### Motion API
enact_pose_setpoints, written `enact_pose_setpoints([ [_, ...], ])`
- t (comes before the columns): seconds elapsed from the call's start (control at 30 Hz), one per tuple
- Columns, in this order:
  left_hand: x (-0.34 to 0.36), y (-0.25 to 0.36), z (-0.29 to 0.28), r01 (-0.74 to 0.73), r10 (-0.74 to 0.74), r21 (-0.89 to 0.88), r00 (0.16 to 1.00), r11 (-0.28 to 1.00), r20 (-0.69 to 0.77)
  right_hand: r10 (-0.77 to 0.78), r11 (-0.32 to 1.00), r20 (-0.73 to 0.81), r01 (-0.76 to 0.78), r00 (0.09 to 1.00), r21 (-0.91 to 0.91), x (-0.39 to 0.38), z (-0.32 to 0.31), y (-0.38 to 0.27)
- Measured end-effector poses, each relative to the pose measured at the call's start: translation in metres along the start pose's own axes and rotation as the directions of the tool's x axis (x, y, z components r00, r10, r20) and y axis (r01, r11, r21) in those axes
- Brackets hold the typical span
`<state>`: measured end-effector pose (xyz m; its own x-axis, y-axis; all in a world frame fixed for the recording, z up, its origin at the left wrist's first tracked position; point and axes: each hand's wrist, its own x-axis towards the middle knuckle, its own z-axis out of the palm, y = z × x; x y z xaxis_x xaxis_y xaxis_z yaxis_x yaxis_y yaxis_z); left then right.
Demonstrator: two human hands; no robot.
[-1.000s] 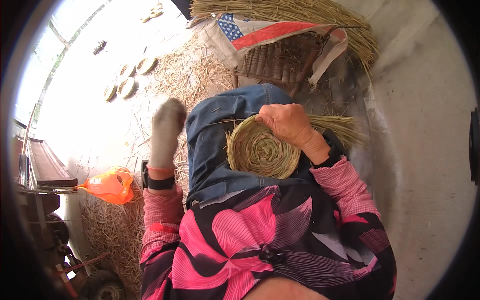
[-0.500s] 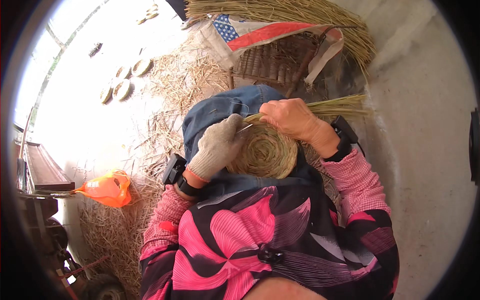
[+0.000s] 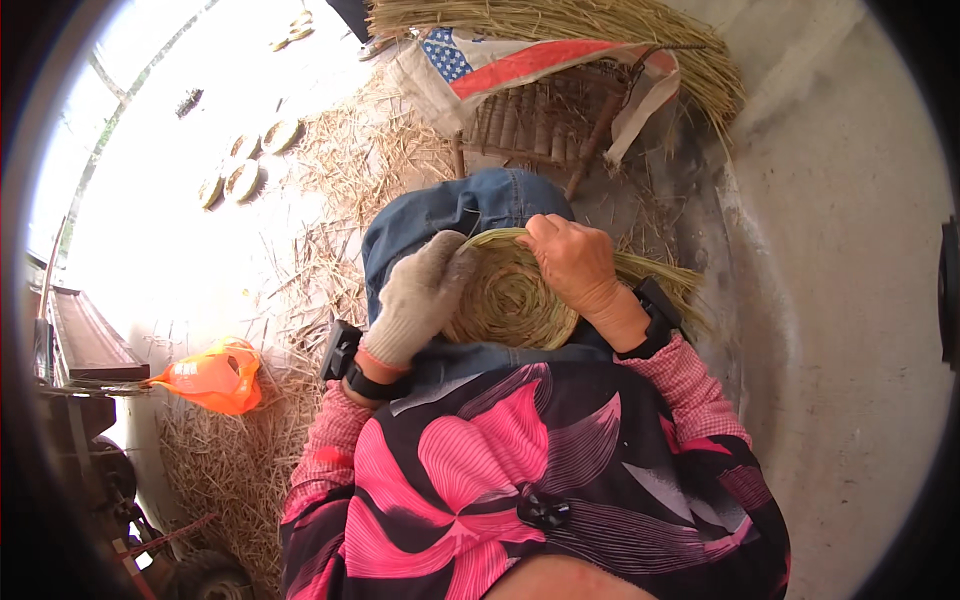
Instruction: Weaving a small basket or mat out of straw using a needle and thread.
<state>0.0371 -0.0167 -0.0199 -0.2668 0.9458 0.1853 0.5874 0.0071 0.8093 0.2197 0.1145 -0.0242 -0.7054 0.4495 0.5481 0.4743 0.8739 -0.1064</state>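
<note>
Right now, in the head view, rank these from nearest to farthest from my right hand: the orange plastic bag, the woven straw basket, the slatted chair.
1. Woven straw basket: held by the right hand.
2. Slatted chair: straight ahead.
3. Orange plastic bag: off to the left, farthest.

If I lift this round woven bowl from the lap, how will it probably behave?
The woven bowl is probably light, being made of straw. It looks fairly stiff, since it holds a round shape. The loose straw ends beyond the right hand may sway, as they stick out unwoven.
</note>
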Motion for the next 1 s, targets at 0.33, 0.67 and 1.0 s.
enact_pose_setpoints([
  [0.33,-0.019,-0.096,-0.106,0.418,-0.164,0.447,0.848,0.791,-0.504,0.148,0.988,0.192,-0.151,0.97,0.001,0.0,0.008,0.011],
  [0.67,-0.001,0.007,-0.007,-0.229,0.208,0.589,0.973,0.775,0.104,0.133,0.99,0.246,-0.14,0.96,0.012,0.009,0.012,0.009],
  [1.0,0.007,0.012,0.0,-0.213,0.19,0.669,0.976,0.712,0.108,0.14,0.989,0.249,-0.149,0.958,0.017,0.008,0.012,0.011],
])
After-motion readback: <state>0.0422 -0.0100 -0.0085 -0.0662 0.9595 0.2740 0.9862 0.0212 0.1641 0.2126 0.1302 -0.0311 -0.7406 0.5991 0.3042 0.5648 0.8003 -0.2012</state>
